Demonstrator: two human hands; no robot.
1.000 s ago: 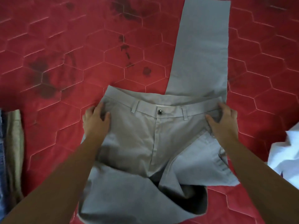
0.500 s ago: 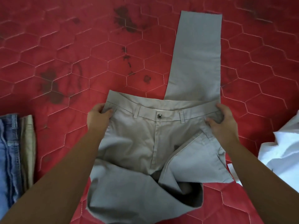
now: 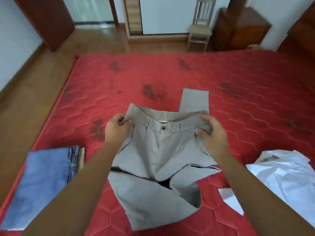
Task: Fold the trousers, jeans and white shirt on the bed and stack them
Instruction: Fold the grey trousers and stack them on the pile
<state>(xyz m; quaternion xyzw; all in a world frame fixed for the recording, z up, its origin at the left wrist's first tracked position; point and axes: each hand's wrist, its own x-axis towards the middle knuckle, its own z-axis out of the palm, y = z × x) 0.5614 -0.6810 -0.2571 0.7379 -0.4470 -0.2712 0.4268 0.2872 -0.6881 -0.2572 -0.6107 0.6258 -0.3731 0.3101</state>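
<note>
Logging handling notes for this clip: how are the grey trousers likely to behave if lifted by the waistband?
Probably floppy: the grey trousers sag and crease between the left hand and right hand pinching the waistband. Likely light, since fingertip pinches seem enough. The legs would probably trail over the bed rather than follow stiffly.

The left hand [image 3: 117,129] reaches forward and pinches the trousers [image 3: 163,150] at the waist's left end. The right hand [image 3: 214,133], fingers curled, grips the right end.
</note>
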